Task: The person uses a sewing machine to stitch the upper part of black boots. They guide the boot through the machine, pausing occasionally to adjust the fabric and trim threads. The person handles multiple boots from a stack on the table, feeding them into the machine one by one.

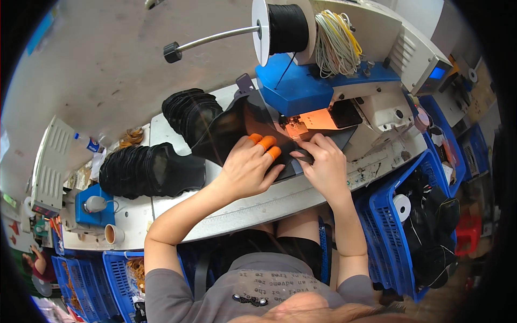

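A black fabric piece (223, 134) lies on the sewing machine's bed, reaching under the lit needle area (296, 128). My left hand (249, 167), with orange finger cots on three fingers, rests on it with the fingers stretched out, left of the needle. My right hand (325, 164) is closed in a pinch just right of and below the needle. Between its thumb and fingers sits a narrow black strip (305, 156); where the strip ends is hidden. The blue sewing machine head (296, 89) stands over the work, and its lamp throws orange light there.
Two stacks of black cut pieces (142, 171) lie left on the white table (215, 215). A black thread spool (288, 29) hangs above the machine. A dark phone-like slab (346, 113) lies behind my right hand. Blue baskets (385, 231) stand at right; a paper cup (114, 234) is at left.
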The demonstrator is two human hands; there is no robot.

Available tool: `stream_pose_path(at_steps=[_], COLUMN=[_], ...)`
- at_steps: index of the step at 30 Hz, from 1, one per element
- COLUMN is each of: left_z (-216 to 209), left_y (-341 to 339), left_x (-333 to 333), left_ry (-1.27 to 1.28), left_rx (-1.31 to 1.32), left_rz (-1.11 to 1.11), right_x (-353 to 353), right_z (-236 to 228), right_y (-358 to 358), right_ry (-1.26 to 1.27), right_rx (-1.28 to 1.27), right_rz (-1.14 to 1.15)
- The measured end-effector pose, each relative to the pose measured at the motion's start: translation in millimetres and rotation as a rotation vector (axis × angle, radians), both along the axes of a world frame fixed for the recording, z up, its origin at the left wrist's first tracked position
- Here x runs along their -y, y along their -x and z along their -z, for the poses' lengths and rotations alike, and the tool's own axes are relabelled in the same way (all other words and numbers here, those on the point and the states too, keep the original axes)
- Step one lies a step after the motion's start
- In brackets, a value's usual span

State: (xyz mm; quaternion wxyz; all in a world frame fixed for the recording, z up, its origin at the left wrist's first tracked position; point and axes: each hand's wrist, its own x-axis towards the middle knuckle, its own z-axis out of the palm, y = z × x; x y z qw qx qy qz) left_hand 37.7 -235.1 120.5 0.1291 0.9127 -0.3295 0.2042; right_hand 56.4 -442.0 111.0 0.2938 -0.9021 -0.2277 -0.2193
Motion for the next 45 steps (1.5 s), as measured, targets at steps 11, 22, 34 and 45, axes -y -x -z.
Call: stream_pose_path(at_steps=[11, 22, 34, 45], left_z=[-3.2, 5.8, -1.8, -15.8], left_y=[-14.4, -35.7, -53.2, -43.8], left_x=[11.0, 0.2, -5.9, -4.9], left_ry=[-0.109, 0.006, -0.022, -0.187], left_rx=[-0.072, 0.003, -0.128, -0.103], left_rz=[-0.112, -0.030, 0.014, -0.089], right_x=[-2.8, -8.5, -8.2, -5.9], right_z=[1.5, 4.1, 7.9, 7.8], right_y=[-28.5, -40.8, -41.9, -37.5], right_ry=[0.027, 0.061, 0.015, -0.027], right_rx=[-0.101, -0.195, -0.199, -0.124], right_rz=[0.001, 0.048, 0.023, 0.014])
